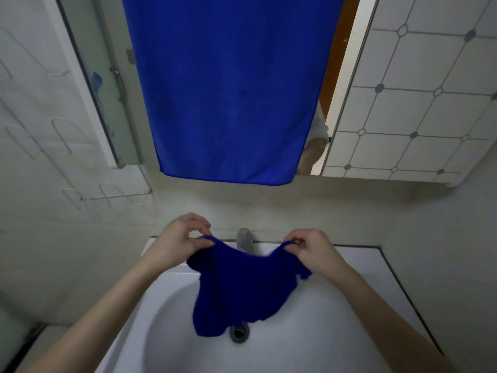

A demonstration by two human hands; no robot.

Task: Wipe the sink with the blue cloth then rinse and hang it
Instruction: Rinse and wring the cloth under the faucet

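Plainly, one upper corner of the small dark-blue fabric cloth (236,292) is being pinched between thumb and forefinger of the left hand (180,238), whose remaining fingers (199,222) are being held loosely curled above it. The opposite corner is being pinched in the same manner by the right hand (312,247). Between the two pinches the top edge is sagging, and the cloth is hanging in crumpled folds over the white ceramic sink basin (322,319). Its lower hem is lying just beside the round metal drain (239,332); whether it is touching the basin cannot be told. The grey tap (244,238) is being partly hidden behind it. The cloth is judged to be being opened out, whether for wiping or for hanging cannot be told. For that to go well, the corners should be drawn apart until the top edge is taut, so that the folds are being released. A large bright-blue towel (228,90) is hanging on the wall above.
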